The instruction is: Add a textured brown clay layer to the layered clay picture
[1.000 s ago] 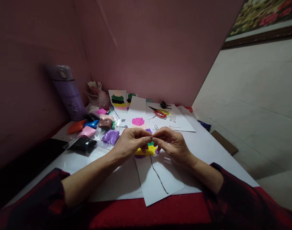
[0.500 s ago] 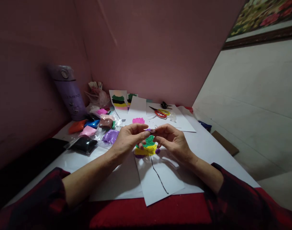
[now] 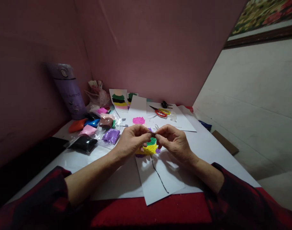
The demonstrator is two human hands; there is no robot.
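Observation:
A small dark brown piece (image 3: 153, 134), which looks like modelling clay, is pinched between the thumbs and fingertips of both hands. My left hand (image 3: 133, 139) grips its left end and my right hand (image 3: 173, 140) its right end, with the fingertips nearly meeting. Beneath them lies a white sheet (image 3: 157, 179) bearing textured pink, green, yellow and purple clay patches and a dark line running down toward me. The yellow patch (image 3: 148, 149) shows below my fingers. My hands hide part of the green patch (image 3: 151, 141).
Bagged clay lies to the left, including a black packet (image 3: 84, 144), a purple packet (image 3: 111, 136) and a brown packet (image 3: 105, 122). A purple bottle (image 3: 70, 92) stands behind them. Red-and-yellow scissors (image 3: 161, 112) lie at the back, near painted cards (image 3: 119, 101).
My fingertips have drawn closer together on the brown piece, and its position has dipped slightly. More of the pink patch shows beyond my hands.

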